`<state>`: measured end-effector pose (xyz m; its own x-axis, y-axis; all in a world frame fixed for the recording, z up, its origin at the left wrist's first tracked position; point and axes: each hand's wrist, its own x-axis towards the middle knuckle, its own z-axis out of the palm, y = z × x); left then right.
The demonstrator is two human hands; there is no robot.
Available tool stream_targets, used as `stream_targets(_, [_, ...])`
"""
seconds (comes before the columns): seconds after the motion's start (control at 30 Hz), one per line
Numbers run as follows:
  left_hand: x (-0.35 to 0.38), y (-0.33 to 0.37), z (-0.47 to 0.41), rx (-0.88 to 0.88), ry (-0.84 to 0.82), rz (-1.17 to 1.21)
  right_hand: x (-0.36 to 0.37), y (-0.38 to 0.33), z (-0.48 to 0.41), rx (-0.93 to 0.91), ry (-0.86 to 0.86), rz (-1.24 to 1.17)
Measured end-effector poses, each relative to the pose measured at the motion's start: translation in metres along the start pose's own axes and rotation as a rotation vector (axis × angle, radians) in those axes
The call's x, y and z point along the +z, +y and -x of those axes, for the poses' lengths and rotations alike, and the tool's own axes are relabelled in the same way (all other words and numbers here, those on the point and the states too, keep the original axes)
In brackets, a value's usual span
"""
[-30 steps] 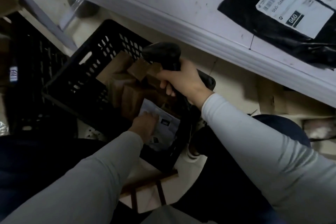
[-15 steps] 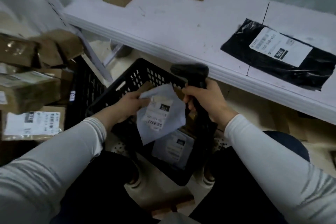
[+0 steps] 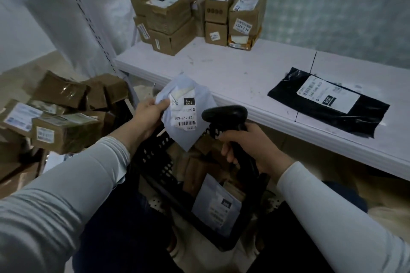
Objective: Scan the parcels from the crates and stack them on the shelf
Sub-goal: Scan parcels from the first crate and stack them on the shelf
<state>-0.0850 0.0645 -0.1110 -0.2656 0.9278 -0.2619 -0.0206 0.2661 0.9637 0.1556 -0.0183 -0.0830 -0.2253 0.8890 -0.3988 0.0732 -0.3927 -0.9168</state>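
One black crate (image 3: 155, 157) is in view, and one shelf (image 3: 233, 73). There are two pale blue mailers: the held mailer (image 3: 188, 115) and the crate mailer (image 3: 216, 204). One black mailer (image 3: 355, 122) lies on the shelf, and one scanner (image 3: 226, 114) shows. The shelf boxes (image 3: 170, 13) number at least ten, their stack cut off by the top edge. The floor boxes (image 3: 64, 131) at the left count at least five. The brown parcels (image 3: 195, 173) in the crate are several, too dim to count. Two hands show: the left hand (image 3: 147, 115) and the right hand (image 3: 250, 148).
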Motion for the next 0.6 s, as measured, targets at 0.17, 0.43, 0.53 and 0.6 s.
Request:
stream_targets(0.17, [-0.003,0.015,-0.003,0.05,0.046,0.044,0.006,-0.006,0.003,0.007,-0.054,0.0])
stream_targets(0.43, [-0.005,0.016,-0.005,0.07,0.07,0.054,0.013,-0.01,0.0,-0.019,-0.073,-0.017])
stream_targets(0.53, [-0.007,0.017,-0.005,0.057,0.065,0.062,0.012,-0.008,-0.001,-0.03,-0.07,-0.027])
stream_targets(0.6, [-0.004,0.023,-0.002,0.036,0.043,0.076,0.011,-0.007,0.001,-0.084,-0.024,-0.079])
